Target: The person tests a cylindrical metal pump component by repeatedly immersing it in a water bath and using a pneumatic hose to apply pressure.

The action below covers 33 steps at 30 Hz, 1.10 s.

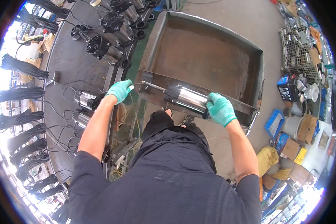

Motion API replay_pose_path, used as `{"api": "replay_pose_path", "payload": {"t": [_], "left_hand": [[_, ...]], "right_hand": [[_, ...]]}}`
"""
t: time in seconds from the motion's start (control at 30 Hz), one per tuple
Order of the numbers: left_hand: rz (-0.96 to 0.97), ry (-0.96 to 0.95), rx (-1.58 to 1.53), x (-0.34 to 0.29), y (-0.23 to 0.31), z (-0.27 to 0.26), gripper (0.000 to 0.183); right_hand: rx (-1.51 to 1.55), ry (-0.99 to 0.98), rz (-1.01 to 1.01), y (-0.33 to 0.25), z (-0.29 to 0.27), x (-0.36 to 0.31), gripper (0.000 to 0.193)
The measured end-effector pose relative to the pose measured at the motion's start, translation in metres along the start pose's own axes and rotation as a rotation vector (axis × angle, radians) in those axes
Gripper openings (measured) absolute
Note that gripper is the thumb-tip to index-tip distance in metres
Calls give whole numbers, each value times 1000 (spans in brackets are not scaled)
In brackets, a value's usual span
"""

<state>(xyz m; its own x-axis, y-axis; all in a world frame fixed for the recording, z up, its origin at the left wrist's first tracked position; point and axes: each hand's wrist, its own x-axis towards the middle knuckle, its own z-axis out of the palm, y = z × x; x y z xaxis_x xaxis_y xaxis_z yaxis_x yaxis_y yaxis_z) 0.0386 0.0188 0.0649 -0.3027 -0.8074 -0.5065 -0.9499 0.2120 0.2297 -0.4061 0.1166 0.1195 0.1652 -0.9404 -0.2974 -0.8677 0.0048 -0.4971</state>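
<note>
A silver metal pump (pixel 188 100) with a black left end lies crosswise over the near edge of a large brown tray (pixel 209 48); whether it rests there or is held just above cannot be told. The right hand (pixel 221 109), in a green glove, grips its right end, fingers curled over the top. The left hand (pixel 119 92), gloved alike, is closed on a thin dark cable (pixel 139 84) that leads to a slim metal rod (pixel 155 86) at the pump's black end. The work seems partway: the casing looks put together and the line looks joined, while the handling is unfinished; how much is left does not show. Thin loose tubes (pixel 135 115) hang just below the left hand and could snag. To the left, a dark bench (pixel 74 56) carries several upright pumps (pixel 117 28) and at least 2 lying pumps (pixel 86 99), with coiled cable bundles (pixel 24 67) along its far side. To the right are a wire basket (pixel 300 52), a blue crate (pixel 274 123) and a yellow sack (pixel 268 160), well apart from the hands.
</note>
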Motion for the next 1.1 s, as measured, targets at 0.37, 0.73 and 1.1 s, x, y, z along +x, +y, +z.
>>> {"api": "replay_pose_path", "payload": {"t": [0.37,0.73,1.1], "left_hand": [[276,146,22,-10,48,-69,32],[418,270,121,133,101,7,35],[-32,280,-75,148,112,13,41]], "right_hand": [[-2,169,208,37,-122,20,12],[-399,30,323,80,-38,155,29],[-305,125,319,114,42,202,41]]}}
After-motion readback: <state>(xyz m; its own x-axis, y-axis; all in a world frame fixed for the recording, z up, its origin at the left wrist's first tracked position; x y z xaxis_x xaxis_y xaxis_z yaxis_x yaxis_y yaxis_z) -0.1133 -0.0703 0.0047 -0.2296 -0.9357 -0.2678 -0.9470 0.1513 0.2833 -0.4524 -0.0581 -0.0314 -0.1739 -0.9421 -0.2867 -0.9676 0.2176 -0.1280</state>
